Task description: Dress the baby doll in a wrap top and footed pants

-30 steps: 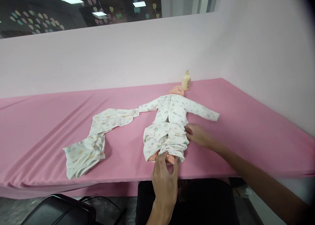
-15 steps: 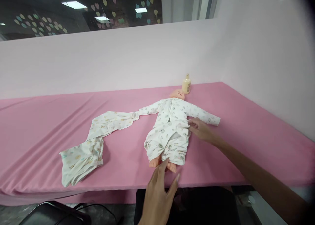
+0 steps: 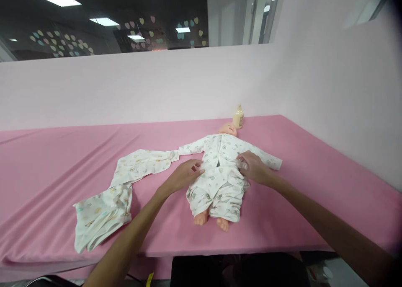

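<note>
- Head view: we see a doll (image 3: pixel 220 169) lying on its back on the pink table (image 3: pixel 314 186), head toward the far wall, bare feet toward us at the near edge.
- Its long axis runs away from us, tilted a little to the right at the head end. It wears a white printed shirt (image 3: pixel 224 146) and matching trousers (image 3: pixel 224 197).
- Our left hand (image 3: pixel 185 174) rests at the doll's waist on our left side, fingers half curled against the shirt hem; whether it pinches cloth we cannot tell.
- Our right hand (image 3: pixel 253 167) sits at the waist on the opposite side, fingers bent onto the cloth where shirt meets trousers, seemingly gripping a fold.
- So the doll lies between the hands, crosswise to the line joining them. Both hands touch it at the same height of the body, neither clearly nearer.
- To the left, touching the end of the doll's sleeve, lies a spare garment (image 3: pixel 141 163), and nearer us a crumpled second piece (image 3: pixel 100 213).
- A small cream bottle (image 3: pixel 238 116) stands just behind the doll's head, by the wall.
- Against the frame half a second ago: the left hand hovered open off the table edge below the feet; it is now up at the waist.
- The right hand sat a little further out, by the sleeve; it has closed in on the waistband. The trousers look pulled higher, with the feet showing more.
</note>
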